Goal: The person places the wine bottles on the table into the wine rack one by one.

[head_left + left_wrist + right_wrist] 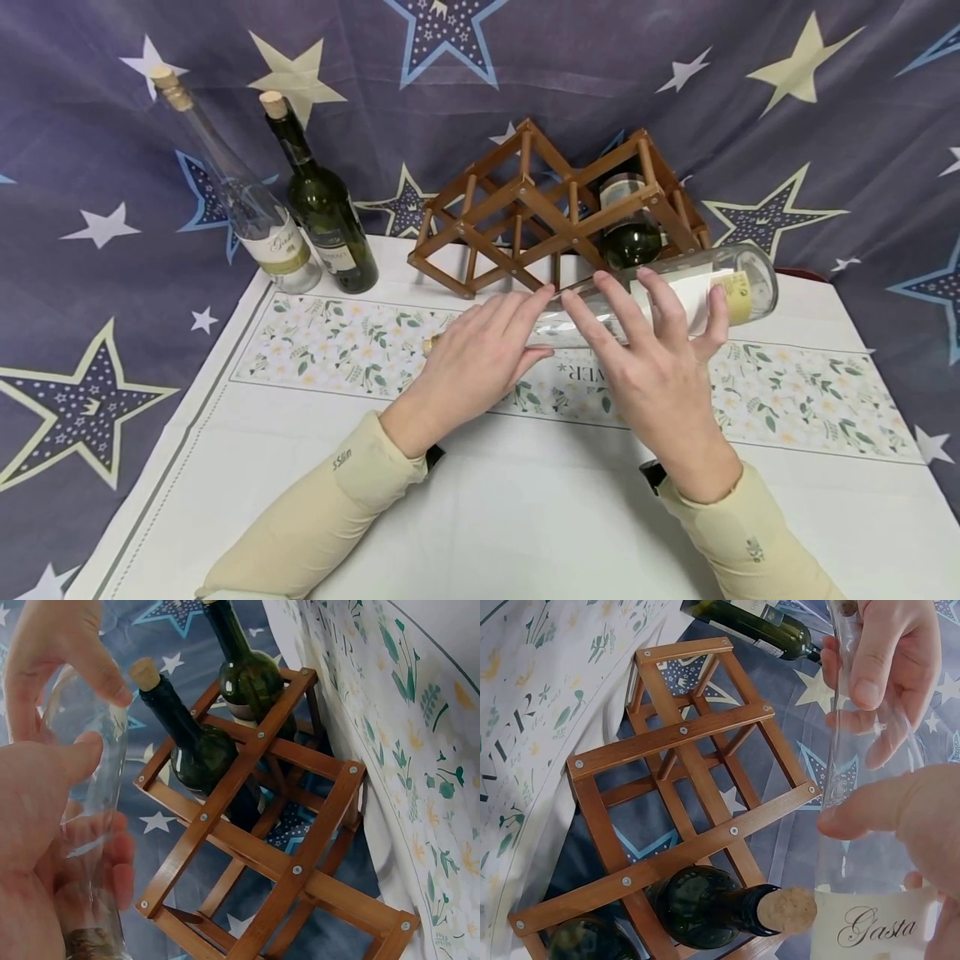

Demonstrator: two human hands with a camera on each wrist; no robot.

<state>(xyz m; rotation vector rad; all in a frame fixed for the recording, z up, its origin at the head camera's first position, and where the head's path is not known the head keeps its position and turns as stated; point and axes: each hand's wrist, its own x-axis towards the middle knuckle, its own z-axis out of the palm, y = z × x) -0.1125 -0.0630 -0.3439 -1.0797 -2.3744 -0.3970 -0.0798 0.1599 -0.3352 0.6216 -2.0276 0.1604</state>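
Both hands hold a clear glass bottle [757, 279] level above the table, its base to the right and its cork end to the left. My left hand [480, 346] grips the neck, with the fingers curled round it in the left wrist view. My right hand [660, 375] holds the body, fingers spread over the glass near a cream label [877, 926] reading "Gasta". Just behind the bottle stands a brown wooden wine rack [522, 190]. Two dark green bottles lie in its right part; a corked green bottle [202, 757] shows in the left wrist view.
At the table's back left stand a corked clear bottle [273, 237] and a corked green bottle [330, 208]. A floral runner [337, 350] crosses the white table [517, 517]. A star-patterned cloth [585, 50] hangs behind.
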